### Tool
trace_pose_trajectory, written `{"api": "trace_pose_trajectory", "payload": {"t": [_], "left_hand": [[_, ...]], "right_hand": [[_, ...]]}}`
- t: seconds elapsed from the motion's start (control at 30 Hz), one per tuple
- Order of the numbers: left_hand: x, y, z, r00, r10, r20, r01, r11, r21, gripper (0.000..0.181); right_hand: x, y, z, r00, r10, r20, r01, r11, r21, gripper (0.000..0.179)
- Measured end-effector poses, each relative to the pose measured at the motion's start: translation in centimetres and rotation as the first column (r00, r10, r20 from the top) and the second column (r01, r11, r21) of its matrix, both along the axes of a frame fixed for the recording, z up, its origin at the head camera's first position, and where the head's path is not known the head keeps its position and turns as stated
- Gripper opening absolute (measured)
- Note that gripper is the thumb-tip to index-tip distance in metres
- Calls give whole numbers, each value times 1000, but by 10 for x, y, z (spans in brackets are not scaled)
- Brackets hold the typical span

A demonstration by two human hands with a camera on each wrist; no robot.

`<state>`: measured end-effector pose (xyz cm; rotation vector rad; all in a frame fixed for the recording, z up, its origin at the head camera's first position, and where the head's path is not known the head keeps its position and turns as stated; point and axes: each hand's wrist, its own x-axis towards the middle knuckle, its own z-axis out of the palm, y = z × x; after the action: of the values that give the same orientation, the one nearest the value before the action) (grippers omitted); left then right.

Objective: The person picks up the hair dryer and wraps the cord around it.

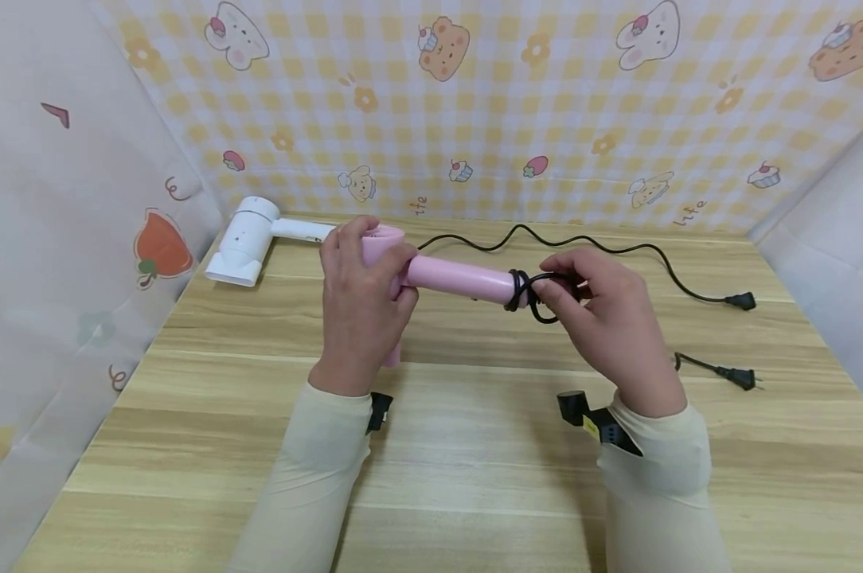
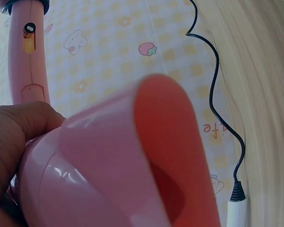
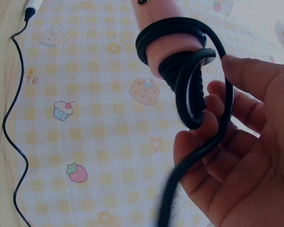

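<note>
My left hand [image 1: 362, 298] grips the head of a pink hair dryer [image 1: 460, 277], held above the table with its handle pointing right. In the left wrist view the dryer's flattened nozzle [image 2: 102, 156] opens toward the camera, its inside looking red-orange. A black cord [image 3: 227, 101] is wrapped round the end of the handle. At that end my right hand [image 1: 607, 310] pinches the cord between thumb and fingers. The right wrist view shows a loop of it round the ribbed cord sleeve [image 3: 169, 73], with a stretch crossing my fingers.
A white hair dryer [image 1: 241, 239] lies at the back left of the wooden table [image 1: 474, 477]. Its wavy black cord [image 1: 467, 240] runs along the back to a plug [image 1: 742, 301] at right. Another plug [image 1: 736, 376] lies nearer, beside my right wrist. A patterned cloth [image 1: 489, 103] hangs behind.
</note>
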<state>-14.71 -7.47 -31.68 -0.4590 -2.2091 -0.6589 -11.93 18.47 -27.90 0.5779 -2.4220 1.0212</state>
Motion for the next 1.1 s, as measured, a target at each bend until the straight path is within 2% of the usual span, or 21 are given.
{"api": "trace_pose_trajectory", "payload": {"t": [0.27,0.6,0.87,1.1], "left_hand": [[1,1,2,1000,-7,-24,7,1000,-2,25],[1,3,3,998,-49,-44,50,999,5,26],[1,2,3,997,-74,-32,75,997,17,27],[2,1,4,996,-86,-20,86,996,22,27]], "right_hand": [[1,2,2,987,-109,118,116,992,-55,17],[-3,3,-1,994,-65,92,74,993,-97,13],[-5,4,-4,987,-78,140,91,992,-91,14],[-6,6,-5,982,-54,181,68,995,-75,17]]}}
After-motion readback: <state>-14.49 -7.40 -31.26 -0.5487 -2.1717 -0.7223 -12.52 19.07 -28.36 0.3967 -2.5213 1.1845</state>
